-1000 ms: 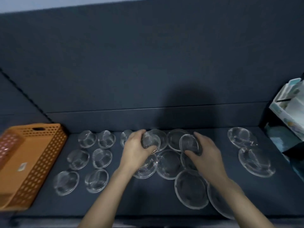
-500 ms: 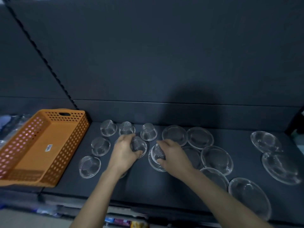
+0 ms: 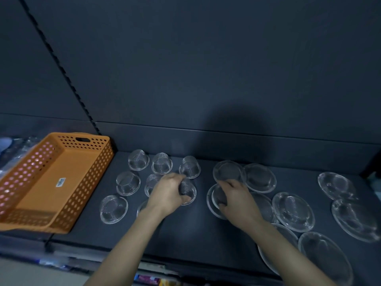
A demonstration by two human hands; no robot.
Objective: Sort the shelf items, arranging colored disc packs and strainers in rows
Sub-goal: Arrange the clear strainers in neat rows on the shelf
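Working at a dark shelf (image 3: 195,234) across the lower half of the frame. With the left hand (image 3: 169,193), just left of centre, gripping a small mesh strainer (image 3: 188,190) by curled fingers, dome up; cannot tell whether resting on the shelf or lifted. With the right hand (image 3: 235,201), just right of centre, holding a second small strainer (image 3: 218,198) under curled fingers, over the rim of a wide shallow strainer (image 3: 209,203). Left of the hands, small domed strainers in loose rows: three along the back (image 3: 138,159), (image 3: 162,163), (image 3: 189,167), one in the middle (image 3: 127,183), one nearer the front (image 3: 113,209), two more half hidden behind the left wrist. Right of the hands, more wide shallow ones: two at the back (image 3: 228,172), (image 3: 260,178), one beside the right forearm (image 3: 292,211), two near the right edge (image 3: 335,185), (image 3: 354,219), others at the lower right (image 3: 325,256). At the left edge, an orange perforated basket (image 3: 88,182)
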